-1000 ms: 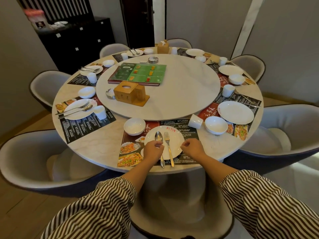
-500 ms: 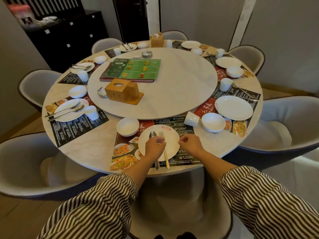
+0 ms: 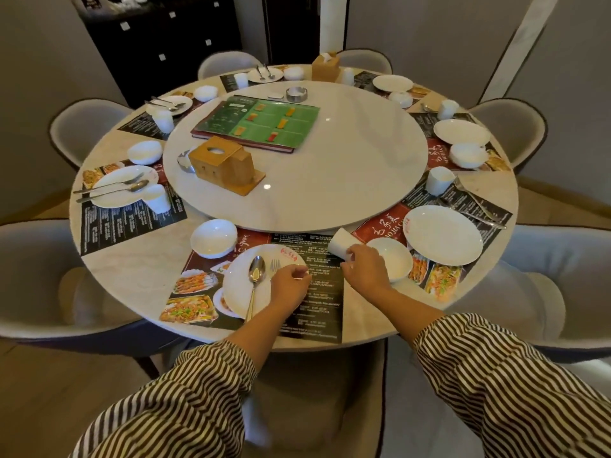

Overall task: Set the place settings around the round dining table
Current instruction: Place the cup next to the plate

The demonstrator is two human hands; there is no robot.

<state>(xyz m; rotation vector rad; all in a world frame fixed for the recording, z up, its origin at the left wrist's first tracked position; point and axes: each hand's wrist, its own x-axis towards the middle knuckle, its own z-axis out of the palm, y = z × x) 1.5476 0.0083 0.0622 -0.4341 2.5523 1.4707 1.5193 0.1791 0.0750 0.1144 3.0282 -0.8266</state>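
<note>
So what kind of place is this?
Probably a restaurant's private dining room: a round table with a lazy Susan, printed menu placemats at each seat, and a drinks menu.

Round marble dining table (image 3: pixel 139 276), pale top. Raised round turntable (image 3: pixel 330 166) at centre. Printed paper placemats (image 3: pixel 129 223) ringing the rim; nearest placemat (image 3: pixel 317 302) bearing a white plate (image 3: pixel 238 285). White bowls (image 3: pixel 213 238) and white cups (image 3: pixel 438 180) on or beside the mats. Further white plates (image 3: pixel 443 234) round the edge, several with cutlery laid across
</note>
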